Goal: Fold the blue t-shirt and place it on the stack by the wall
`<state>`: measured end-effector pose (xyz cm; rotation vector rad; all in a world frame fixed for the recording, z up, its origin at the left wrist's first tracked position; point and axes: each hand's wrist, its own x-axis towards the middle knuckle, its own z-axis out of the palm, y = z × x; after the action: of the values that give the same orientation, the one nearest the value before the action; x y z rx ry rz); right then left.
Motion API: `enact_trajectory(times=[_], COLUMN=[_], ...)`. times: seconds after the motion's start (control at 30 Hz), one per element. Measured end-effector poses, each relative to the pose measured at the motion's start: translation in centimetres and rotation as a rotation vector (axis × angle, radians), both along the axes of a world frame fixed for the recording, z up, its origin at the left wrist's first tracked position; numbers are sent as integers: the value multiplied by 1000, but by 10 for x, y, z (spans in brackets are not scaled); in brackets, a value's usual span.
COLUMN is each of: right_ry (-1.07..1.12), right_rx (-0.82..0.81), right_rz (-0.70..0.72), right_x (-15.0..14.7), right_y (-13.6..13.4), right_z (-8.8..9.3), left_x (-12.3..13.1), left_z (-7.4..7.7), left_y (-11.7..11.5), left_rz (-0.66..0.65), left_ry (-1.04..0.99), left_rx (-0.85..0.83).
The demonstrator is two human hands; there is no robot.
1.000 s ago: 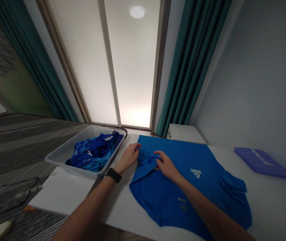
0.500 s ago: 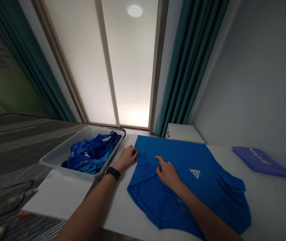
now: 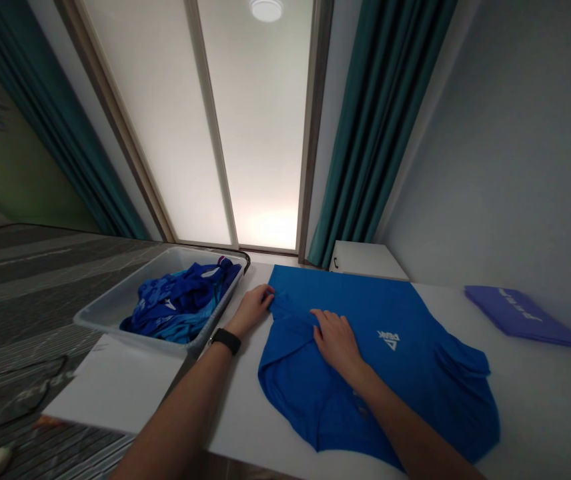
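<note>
Since a second ago, the cloth bunched between the two hands has been let down and spread, so the near-left part of the blue shirt (image 3: 365, 300) now lies much flatter, though a diagonal fold stays there; that suggests the smoothing of this corner is well along. The shirt lies on the white tabletop (image 3: 530, 393), between four and five o'clock of the view's centre. The left hand (image 3: 253, 308), with a dark watch (image 3: 226, 341) at its wrist, meets the shirt's edge at ten o'clock of its middle, fingers curled; I cannot tell whether they pinch the cloth. The right hand, (image 3: 338, 340) its index finger no longer raised, rests palm down on the cloth, fingers close together. The shirt is plain blue with a white logo (image 3: 389, 340), its far edge straight, its sleeve (image 3: 465, 363) at three o'clock creased. A bin (image 3: 108, 303) of blue clothes (image 3: 180, 300) stands at nine o'clock, a folded purple item (image 3: 523, 313) at two.
</note>
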<state>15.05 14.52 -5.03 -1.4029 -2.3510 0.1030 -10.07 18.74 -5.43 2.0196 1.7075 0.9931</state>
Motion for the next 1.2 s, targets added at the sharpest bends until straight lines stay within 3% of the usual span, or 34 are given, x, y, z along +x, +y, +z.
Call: enact_trajectory(times=[0.37,0.53,0.7,1.0,1.2], right_ry=[94,-6,-163,-220,-206], right_rx=[-4,10,129,247,171], right_rz=[336,469,564,724,675], right_x=[-8,-24,-53,-67,-64], right_y=[-21,-42,-55,-64,-70], right_z=[16,28,35,19,12], left_x=[-6,-7,-7,-5,-4], left_z=[2,-1,-3,-5,-9], left_y=[-5,-3,-3,-1,1], left_rz=[-68,-71,-73,-48,-22], left_ry=[-49,-30,-19,26,52], left_rx=[-5,30,48,105,119])
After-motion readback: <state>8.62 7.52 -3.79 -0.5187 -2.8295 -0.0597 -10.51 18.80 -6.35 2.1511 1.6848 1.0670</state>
